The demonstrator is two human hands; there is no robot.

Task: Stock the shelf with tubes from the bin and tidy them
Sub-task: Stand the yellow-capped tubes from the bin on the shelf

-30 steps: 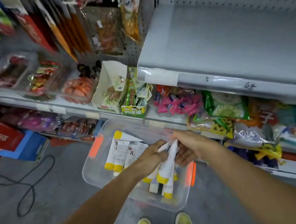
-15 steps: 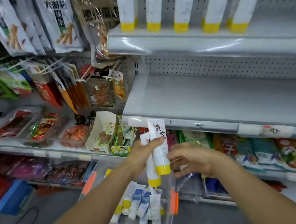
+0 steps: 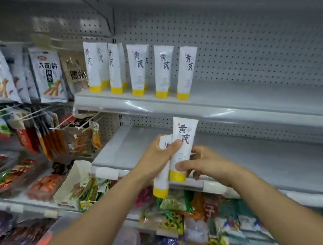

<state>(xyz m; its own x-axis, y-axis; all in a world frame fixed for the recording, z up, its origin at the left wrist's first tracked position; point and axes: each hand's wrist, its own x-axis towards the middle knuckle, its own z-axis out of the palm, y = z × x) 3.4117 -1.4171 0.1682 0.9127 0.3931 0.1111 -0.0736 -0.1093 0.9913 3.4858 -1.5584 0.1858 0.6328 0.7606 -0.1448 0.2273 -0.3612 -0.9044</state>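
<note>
place: shop | pegboard shelving (image 3: 262, 98) | hanging snack packs (image 3: 45, 74) | shelved tubes (image 3: 137, 70)

Position: one wide-angle camera on the person's head, in front of the store shelving
Facing: forward, square onto the perforated back panel (image 3: 248, 51)
Nearness: within arm's reach; both forearms enter from the bottom edge
Centre: left hand (image 3: 156, 158) and right hand (image 3: 208, 165) with the held tubes (image 3: 183, 137), before the bare shelf (image 3: 254, 161)
Edges: shelf lines bow with the lens; left side blurred; clear bin (image 3: 128, 241) cut off at the bottom
</note>
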